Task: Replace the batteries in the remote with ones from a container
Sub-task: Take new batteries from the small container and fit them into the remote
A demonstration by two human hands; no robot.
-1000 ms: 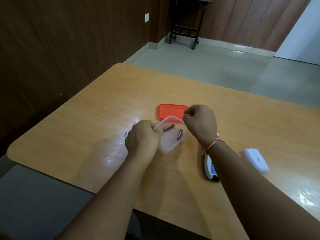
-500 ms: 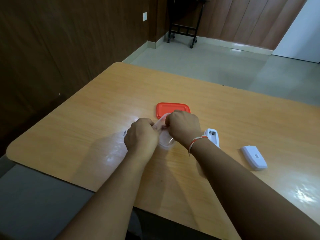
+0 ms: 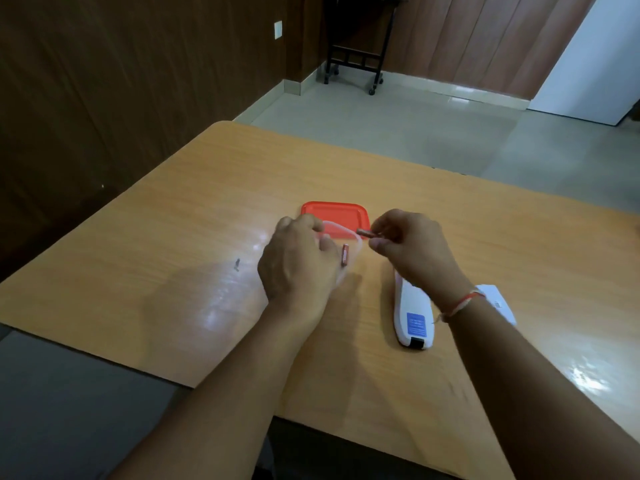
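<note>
batteries: 2 seen. one battery point(image 3: 365, 233) pinched in right-hand fingertips, lifted just above the container's far-right rim; second battery point(image 3: 345, 256) lies inside the container, by its right wall
container: 1, clear plastic container point(image 3: 358, 245), on the table, mostly hidden behind the left hand; only far rim and right wall show
lid: 1, red lid point(image 3: 335, 214), flat on the table just behind the container, touching or overlapped by its far rim, can't tell which
remote: 1, white remote point(image 3: 412, 315), face down, blue label and a dark end toward the camera, on the table right of the container; far end hidden under the right hand
battery cover: 1, white cover point(image 3: 498, 304), on the table right of the remote, partly behind the right wrist
left hand: left hand point(image 3: 299, 261) curled around the container's near-left side, holding it against the table
right hand: right hand point(image 3: 412, 251) gripping the lifted battery between thumb and fingers; red-and-white thread on the wrist
small dark object: 1, small dark object point(image 3: 237, 264) on the table left of the left hand, too small to identify
surface: 1 wooden table point(image 3: 173, 244), light orange grain, rounded corners, glossy glare patches
room: dark wood-panel wall left and behind, grey tiled floor, black wheeled stand point(image 3: 353, 60) at the far wall, wall socket point(image 3: 278, 30), white panel far right
</note>
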